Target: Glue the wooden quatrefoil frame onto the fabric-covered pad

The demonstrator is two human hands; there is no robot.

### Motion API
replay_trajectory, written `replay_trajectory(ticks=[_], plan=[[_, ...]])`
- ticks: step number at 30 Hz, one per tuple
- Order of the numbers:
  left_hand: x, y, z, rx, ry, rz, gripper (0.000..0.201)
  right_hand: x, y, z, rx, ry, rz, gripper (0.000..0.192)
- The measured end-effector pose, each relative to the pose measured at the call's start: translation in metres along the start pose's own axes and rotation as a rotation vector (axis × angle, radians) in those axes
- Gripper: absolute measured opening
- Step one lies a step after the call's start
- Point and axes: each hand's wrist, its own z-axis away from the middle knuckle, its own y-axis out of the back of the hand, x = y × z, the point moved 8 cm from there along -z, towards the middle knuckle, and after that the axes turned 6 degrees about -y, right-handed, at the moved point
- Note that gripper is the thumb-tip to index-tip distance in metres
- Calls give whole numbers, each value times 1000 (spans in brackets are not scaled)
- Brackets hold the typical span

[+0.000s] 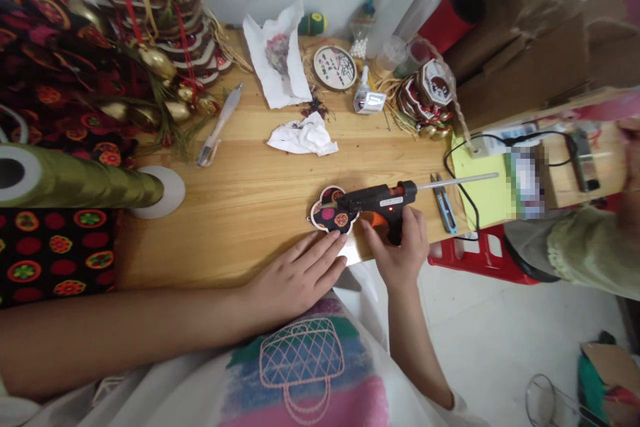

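The right hand (406, 240) is wrapped round the grip of a black glue gun (373, 200); a pale glue stick (460, 181) juts from its back end, and its nozzle lies over a lobed plaque (327, 215) — whether they touch, I cannot tell; the plaque lies flat on the table (225, 220), near its front edge; the left hand (293, 273) lies flat, fingers straight and slightly apart, tips at the plaque's near rim; blue snips (444, 205) lie right of the gun — a crumpled tissue (306, 135) sits beyond the plaque.
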Motion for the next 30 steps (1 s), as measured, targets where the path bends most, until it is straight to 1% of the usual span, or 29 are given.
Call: replay_trajectory(ticks=[4, 12, 22, 30], plan=[[0, 1, 0, -6, -5, -8, 35, 0, -3, 0, 4, 0, 10, 48], [0, -3, 0, -58, -28, -5, 37, 1, -4, 0, 80, -50, 28, 38], [-1, 0, -1, -63, -27, 6, 37, 2, -6, 1, 107, -43, 30, 37], [-1, -1, -2, -99, -45, 4, 39, 5, -9, 2, 113, -93, 56, 38]])
